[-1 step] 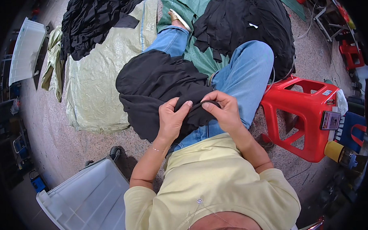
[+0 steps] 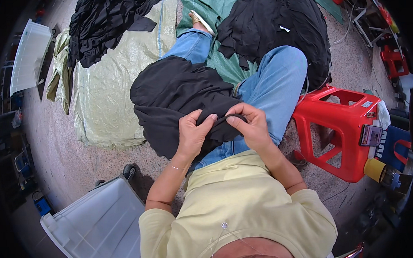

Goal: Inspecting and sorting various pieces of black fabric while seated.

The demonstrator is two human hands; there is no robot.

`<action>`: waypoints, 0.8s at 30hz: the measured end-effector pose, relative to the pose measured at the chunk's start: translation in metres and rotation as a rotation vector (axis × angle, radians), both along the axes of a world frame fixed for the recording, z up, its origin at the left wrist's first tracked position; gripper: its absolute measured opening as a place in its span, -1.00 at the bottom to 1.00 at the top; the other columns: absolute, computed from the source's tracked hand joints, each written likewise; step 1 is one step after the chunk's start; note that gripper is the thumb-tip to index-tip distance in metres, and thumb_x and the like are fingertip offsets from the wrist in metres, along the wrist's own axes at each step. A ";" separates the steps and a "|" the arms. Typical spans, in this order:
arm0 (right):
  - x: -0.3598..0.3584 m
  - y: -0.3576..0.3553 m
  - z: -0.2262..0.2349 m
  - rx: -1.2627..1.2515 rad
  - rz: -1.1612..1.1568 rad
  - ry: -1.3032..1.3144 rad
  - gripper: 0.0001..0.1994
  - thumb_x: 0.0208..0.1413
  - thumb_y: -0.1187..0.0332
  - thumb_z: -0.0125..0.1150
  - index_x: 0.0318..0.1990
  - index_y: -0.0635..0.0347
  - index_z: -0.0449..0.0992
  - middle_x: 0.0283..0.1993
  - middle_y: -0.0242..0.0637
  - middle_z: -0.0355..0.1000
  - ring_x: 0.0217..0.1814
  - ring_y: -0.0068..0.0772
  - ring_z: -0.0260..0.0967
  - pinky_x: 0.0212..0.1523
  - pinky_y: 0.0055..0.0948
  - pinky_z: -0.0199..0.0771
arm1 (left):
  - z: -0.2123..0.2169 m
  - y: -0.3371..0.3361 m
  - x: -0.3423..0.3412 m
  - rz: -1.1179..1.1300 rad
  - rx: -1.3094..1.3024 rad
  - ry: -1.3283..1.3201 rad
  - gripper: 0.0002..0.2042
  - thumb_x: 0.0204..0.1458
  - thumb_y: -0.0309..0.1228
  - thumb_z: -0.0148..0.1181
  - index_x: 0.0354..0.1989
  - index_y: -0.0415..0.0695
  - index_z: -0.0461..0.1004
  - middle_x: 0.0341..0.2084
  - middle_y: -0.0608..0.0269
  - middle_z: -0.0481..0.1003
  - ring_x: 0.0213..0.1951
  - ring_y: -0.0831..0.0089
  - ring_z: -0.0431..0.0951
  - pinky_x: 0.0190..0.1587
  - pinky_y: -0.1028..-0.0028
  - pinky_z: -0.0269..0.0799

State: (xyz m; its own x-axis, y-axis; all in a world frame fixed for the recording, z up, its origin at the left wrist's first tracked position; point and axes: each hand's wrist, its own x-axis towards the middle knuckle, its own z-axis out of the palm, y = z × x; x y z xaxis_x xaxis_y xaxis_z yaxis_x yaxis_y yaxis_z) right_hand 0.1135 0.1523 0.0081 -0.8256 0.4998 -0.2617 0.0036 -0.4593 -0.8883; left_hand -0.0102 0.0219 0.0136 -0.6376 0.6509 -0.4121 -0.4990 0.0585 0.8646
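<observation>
A black garment (image 2: pixel 178 93) lies bunched over my lap and my left thigh, on blue jeans (image 2: pixel 277 81). My left hand (image 2: pixel 193 135) pinches a folded edge of the garment near my knee, thumb on top. My right hand (image 2: pixel 252 127) grips the same edge just to the right, and the cloth is stretched in a short band between the two hands. A thin bracelet sits on my left wrist. I sit low, legs stretched out over the floor coverings.
A heap of black clothes (image 2: pixel 275 26) lies on a green tarp (image 2: pixel 211 10) ahead. Another dark heap (image 2: pixel 102 23) rests on a pale woven sheet (image 2: pixel 118 86). A red plastic stool (image 2: pixel 343 124) stands at my right, a white plastic bin (image 2: pixel 96 228) at lower left.
</observation>
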 end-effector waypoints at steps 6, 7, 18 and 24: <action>-0.006 0.001 0.009 0.457 0.039 0.059 -0.89 0.02 0.62 0.27 -0.28 0.32 0.54 -0.36 -0.34 0.47 -0.34 -0.50 0.42 -0.29 -0.56 0.37 | 0.002 0.000 -0.005 -0.056 -0.071 0.028 -0.94 0.09 -0.54 0.29 -0.38 -0.28 0.60 -0.50 0.49 0.52 -0.48 0.80 0.36 -0.42 0.70 0.29; -0.008 0.002 0.011 0.775 0.028 0.014 -0.88 -0.03 0.63 0.29 -0.29 0.31 0.54 -0.41 -0.29 0.46 -0.40 -0.43 0.43 -0.36 -0.52 0.37 | 0.004 0.000 -0.005 -0.052 -0.037 -0.059 -0.94 0.10 -0.54 0.29 -0.37 -0.28 0.60 -0.50 0.49 0.52 -0.47 0.80 0.36 -0.41 0.71 0.29; -0.007 -0.003 0.018 0.859 0.017 -0.002 -0.82 -0.15 0.67 0.36 -0.34 0.32 0.58 -0.43 -0.18 0.49 -0.39 -0.26 0.49 -0.36 -0.44 0.43 | 0.004 -0.005 -0.004 -0.088 0.039 -0.074 -0.91 0.13 -0.53 0.23 -0.33 -0.31 0.59 -0.45 0.47 0.53 -0.42 0.80 0.37 -0.36 0.70 0.30; -0.006 -0.004 0.020 0.877 0.035 -0.003 -0.85 -0.12 0.62 0.37 -0.34 0.31 0.57 -0.42 -0.18 0.46 -0.41 -0.20 0.47 -0.42 -0.38 0.41 | -0.006 -0.013 -0.014 -0.266 0.023 -0.030 -0.91 0.15 -0.52 0.22 -0.31 -0.30 0.59 -0.45 0.49 0.53 -0.43 0.81 0.36 -0.37 0.72 0.26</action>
State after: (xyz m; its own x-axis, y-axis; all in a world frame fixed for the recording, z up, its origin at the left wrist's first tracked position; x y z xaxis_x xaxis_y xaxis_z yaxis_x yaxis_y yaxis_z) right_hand 0.1071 0.1484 0.0279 -0.8444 0.4958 0.2029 0.0077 0.3899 -0.9208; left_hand -0.0244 0.0090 0.0080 -0.4304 0.8036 -0.4111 -0.4939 0.1715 0.8524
